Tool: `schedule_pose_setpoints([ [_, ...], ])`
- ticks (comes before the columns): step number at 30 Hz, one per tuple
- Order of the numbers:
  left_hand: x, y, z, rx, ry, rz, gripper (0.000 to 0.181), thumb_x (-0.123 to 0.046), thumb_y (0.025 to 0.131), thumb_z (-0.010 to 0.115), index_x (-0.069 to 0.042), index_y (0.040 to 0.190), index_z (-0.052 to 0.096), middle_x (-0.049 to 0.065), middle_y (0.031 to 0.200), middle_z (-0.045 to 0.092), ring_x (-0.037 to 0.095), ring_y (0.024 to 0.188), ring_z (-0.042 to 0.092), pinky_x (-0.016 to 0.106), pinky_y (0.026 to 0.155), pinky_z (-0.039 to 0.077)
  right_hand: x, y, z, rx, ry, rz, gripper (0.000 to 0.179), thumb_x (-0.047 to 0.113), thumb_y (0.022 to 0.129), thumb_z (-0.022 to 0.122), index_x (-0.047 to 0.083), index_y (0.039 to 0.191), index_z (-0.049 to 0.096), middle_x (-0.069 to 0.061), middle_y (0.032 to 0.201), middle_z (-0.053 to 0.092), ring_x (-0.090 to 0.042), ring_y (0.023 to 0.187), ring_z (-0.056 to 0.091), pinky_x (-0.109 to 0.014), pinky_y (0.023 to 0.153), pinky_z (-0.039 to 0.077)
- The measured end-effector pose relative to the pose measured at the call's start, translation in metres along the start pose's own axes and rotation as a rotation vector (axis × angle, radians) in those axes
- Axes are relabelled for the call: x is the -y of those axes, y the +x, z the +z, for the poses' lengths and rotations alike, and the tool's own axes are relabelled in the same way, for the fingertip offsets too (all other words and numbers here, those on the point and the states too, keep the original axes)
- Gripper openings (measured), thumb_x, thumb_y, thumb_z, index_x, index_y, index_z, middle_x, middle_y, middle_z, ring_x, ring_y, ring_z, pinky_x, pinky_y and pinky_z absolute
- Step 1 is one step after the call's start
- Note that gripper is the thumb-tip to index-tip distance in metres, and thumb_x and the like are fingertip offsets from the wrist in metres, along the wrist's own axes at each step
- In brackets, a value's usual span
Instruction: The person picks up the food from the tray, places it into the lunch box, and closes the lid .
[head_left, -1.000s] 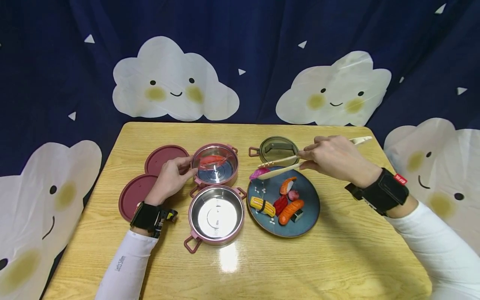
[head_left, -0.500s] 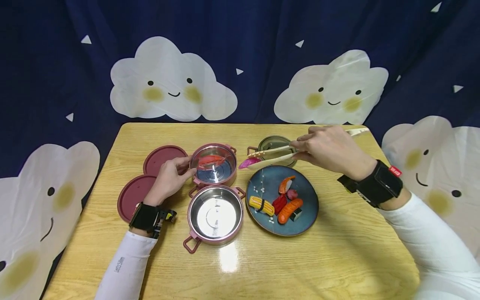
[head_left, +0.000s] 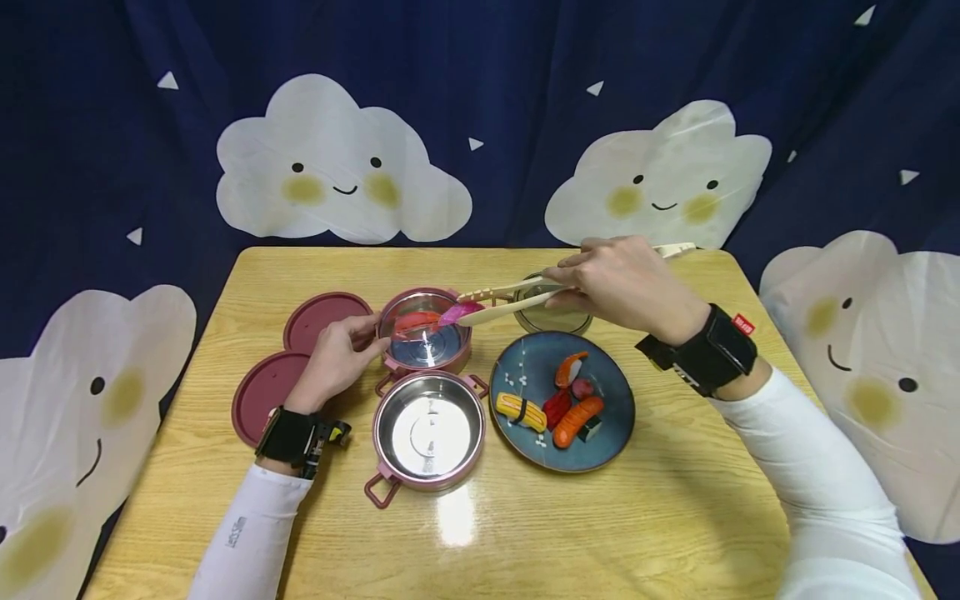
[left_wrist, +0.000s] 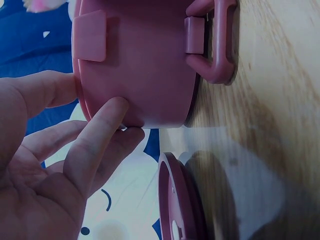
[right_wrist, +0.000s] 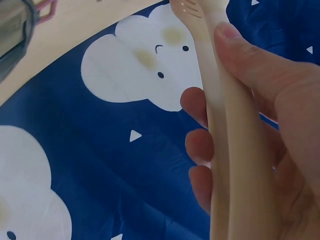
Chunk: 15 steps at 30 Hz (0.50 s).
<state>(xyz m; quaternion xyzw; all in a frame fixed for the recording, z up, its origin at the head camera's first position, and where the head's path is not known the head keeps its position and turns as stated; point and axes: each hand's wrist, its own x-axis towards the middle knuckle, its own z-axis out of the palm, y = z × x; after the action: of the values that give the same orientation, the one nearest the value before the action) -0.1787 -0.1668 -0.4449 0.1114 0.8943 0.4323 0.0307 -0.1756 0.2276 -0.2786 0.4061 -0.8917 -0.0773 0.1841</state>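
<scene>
My left hand [head_left: 341, 358] holds the back pink pot [head_left: 459, 354] at its left side. In the left wrist view, fingers press the outer wall of that pot [left_wrist: 145, 65] while another digit reaches the rim. A red toy food piece [head_left: 416, 322] shows within the pot. My right hand [head_left: 618, 279] grips cream tongs [head_left: 517, 310], their handles [right_wrist: 247, 165] lying between thumb and fingers in the right wrist view. At the tongs' tips, a magenta toy food piece [head_left: 459, 313] is pinched above the back pot's right rim.
A second pink pot [head_left: 431, 429] stands in front, beside a blue plate [head_left: 517, 367] bearing several toy sushi pieces [head_left: 577, 421]. Behind the plate lies a glass lid [head_left: 551, 321], partly covered by the right hand. Two dark red lids [head_left: 266, 392] lie at left.
My right hand has moved left with the tongs, carrying the magenta piece from over the plate to the back pot's rim. The left hand stays at the pot.
</scene>
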Motion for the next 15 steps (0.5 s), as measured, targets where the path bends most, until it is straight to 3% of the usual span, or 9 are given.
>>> schedule_pose_setpoints([
  [5,0.000,0.000,0.000,-0.005,0.002,0.000,0.051,-0.018,0.102,0.071,0.000,0.148,0.059,0.024,0.143,0.067,0.042,0.130,0.066,0.058,0.107,0.057,0.006,0.015,0.004,0.012,-0.012,-0.014,0.027,0.045,0.089,0.083,0.023,0.103,0.079,0.002,0.073,0.074,-0.021,0.067,0.062,-0.035,0.046,0.048],
  [13,-0.001,-0.001,0.000,-0.002,0.008,-0.007,0.051,-0.018,0.102,0.071,0.000,0.149,0.058,0.024,0.142,0.067,0.043,0.129,0.066,0.058,0.107,0.057,0.016,0.034,0.019,0.081,0.026,-0.027,0.029,0.046,0.091,0.081,0.022,0.108,0.083,0.003,0.091,0.083,-0.019,0.067,0.064,-0.030,0.050,0.052],
  [15,-0.001,-0.001,0.000,-0.004,0.006,-0.006,0.051,-0.018,0.102,0.071,0.000,0.148,0.059,0.025,0.141,0.067,0.043,0.129,0.066,0.058,0.107,0.057,0.019,0.038,0.024,0.089,0.042,-0.024,0.029,0.048,0.092,0.079,0.022,0.105,0.083,0.003,0.088,0.083,-0.020,0.068,0.065,-0.031,0.049,0.052],
])
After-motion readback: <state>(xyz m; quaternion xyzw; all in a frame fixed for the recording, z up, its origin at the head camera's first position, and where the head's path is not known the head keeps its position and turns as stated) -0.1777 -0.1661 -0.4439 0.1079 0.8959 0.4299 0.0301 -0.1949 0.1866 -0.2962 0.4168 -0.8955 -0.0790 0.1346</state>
